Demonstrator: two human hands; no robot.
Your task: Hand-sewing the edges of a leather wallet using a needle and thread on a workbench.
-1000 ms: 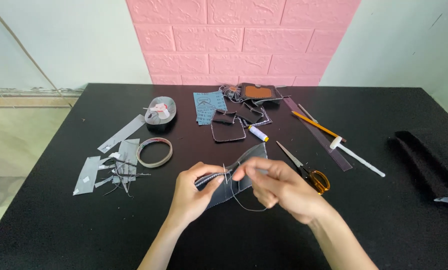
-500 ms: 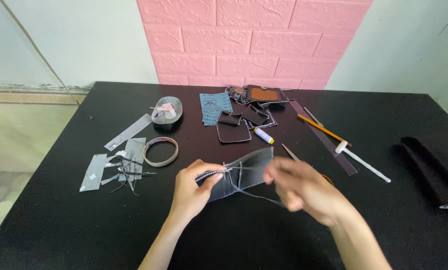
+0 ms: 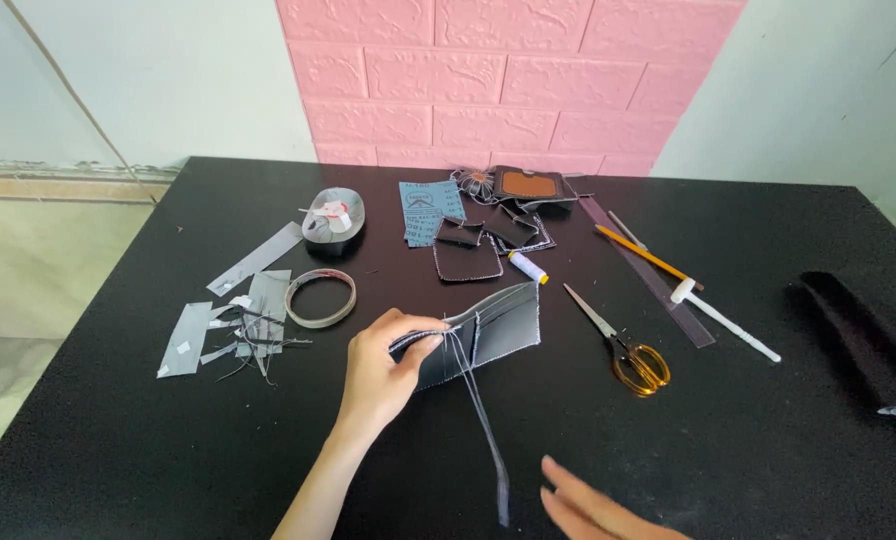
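Head camera looks down on a black table (image 3: 128, 440). At about 9 o'clock from the hands lie grey strips and scraps (image 3: 230, 322), and just beside them a ring of tape (image 3: 320, 297). At 11 o'clock sits a small round grey dish (image 3: 333, 216). The left hand (image 3: 383, 372) is closed on the left edge of a dark leather wallet piece (image 3: 493, 330), thumb on top and fingers under; the piece is lifted a little over the middle of the table. A pale thread (image 3: 480, 412) runs from it down toward 6 o'clock. At 12 o'clock are a blue sheet of sandpaper (image 3: 430, 212), small leather parts (image 3: 468, 262) and a white spool (image 3: 528, 267). The right hand (image 3: 598, 510) is at the bottom edge, fingers spread and flat, holding nothing that I can see; whether it touches the thread I cannot tell. At 3 o'clock lie scissors with orange handles (image 3: 623, 345), then a yellow pencil (image 3: 643, 255) and a white tool (image 3: 723, 322).
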